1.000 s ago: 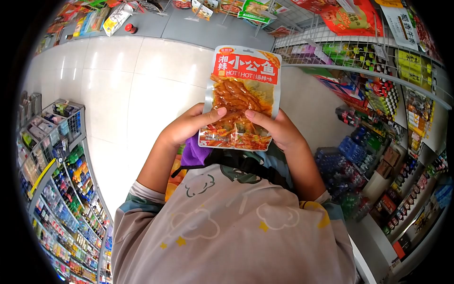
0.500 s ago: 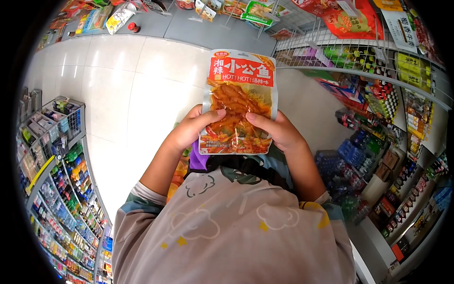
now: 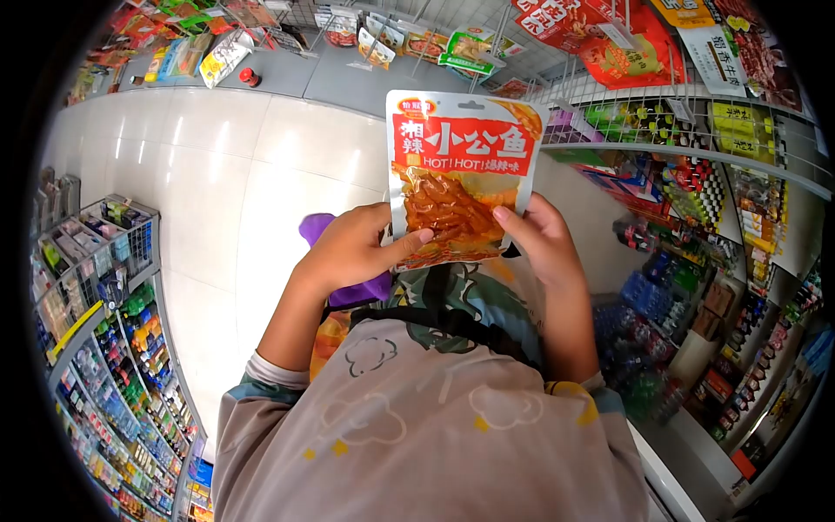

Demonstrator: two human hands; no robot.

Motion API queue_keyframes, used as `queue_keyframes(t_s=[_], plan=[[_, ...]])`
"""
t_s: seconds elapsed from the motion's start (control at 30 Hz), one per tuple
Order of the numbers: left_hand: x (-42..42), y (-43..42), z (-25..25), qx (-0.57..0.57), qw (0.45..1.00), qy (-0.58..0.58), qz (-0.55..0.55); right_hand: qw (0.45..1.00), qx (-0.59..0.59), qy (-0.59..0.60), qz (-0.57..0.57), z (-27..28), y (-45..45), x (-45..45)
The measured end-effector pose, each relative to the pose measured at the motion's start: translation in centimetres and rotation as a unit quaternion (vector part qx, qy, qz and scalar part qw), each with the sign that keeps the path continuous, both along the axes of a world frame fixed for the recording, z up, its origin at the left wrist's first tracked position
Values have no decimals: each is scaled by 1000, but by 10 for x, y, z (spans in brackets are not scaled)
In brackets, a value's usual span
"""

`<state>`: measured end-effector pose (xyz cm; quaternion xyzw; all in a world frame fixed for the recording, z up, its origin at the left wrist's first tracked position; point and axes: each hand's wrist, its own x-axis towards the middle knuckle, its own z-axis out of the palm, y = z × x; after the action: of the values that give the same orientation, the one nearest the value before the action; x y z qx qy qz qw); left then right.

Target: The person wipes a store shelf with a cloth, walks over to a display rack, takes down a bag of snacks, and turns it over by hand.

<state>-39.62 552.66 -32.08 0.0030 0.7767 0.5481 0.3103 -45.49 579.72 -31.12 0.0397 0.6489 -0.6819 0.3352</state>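
Note:
A snack pouch (image 3: 465,148) with a red label, white Chinese lettering and the words "HOT! HOT!" is held up in front of my body. Reddish-brown pieces of food show on its front. My left hand (image 3: 361,244) grips the lower left edge, thumb across the front. On the right edge, my right hand (image 3: 539,235) pinches the pouch with its thumb on the front; the fingers of both hands are mostly hidden behind it. Below my left hand a purple item (image 3: 361,291) shows near my waist.
Wire racks with hanging packets (image 3: 631,65) stand ahead and to the right. Bottles and wrapped drinks (image 3: 648,287) are stacked at the right. A shelf unit (image 3: 143,252) full of goods runs along the left. A small red-capped jar (image 3: 250,78) sits on the grey ledge ahead.
The pouch has shifted slightly right and tilted, its top looking larger and nearer. My left hand has slid further round its lower left edge. More of the purple item shows.

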Motion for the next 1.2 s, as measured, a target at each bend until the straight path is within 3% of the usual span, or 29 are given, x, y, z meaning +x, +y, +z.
queue_keyframes(t_s=[0.03, 0.1, 0.13, 0.23, 0.33, 0.5, 0.57, 0.6, 0.77, 0.83, 0.93, 1.0, 1.2], plan=[[0, 1, -2, -1, 1000, 5, -1, 1000, -1, 5, -1, 2, 2, 1], [2, 5, -5, 37, 975, 200, 94, 999, 4, 33, 20, 6, 4, 2], [1, 2, -1, 38, 974, 206, 92, 999, 4, 39, 18, 7, 4, 3], [0, -4, 14, 20, 982, 163, 99, 998, -10, 52, 29, 8, 5, 8], [2, 5, -4, 111, 985, 40, 130, 999, -18, 26, 3, 8, 12, 11], [-3, 12, -2, 39, 994, 59, 83, 997, -34, 70, -1, 1, 21, 23], [-1, 12, -12, 35, 981, 160, 100, 993, -28, 112, -31, 13, 21, 21], [-4, 9, -3, -40, 985, 151, 74, 988, -33, 134, -67, 27, 18, 18], [-3, 15, -5, -49, 980, 177, 71, 977, 17, 175, -120, 34, 38, 20], [-1, 16, -7, -42, 981, 176, 75, 956, 144, 253, 36, 27, 50, 18], [5, 16, -15, -34, 982, 173, 70, 963, 174, 205, -25, 30, 38, 24], [8, 20, -27, -52, 972, 224, 47, 964, 190, 184, -4, 33, 39, 23], [23, 23, -51, -85, 989, 106, 63, 964, 174, 187, 68, 14, 37, 23]])
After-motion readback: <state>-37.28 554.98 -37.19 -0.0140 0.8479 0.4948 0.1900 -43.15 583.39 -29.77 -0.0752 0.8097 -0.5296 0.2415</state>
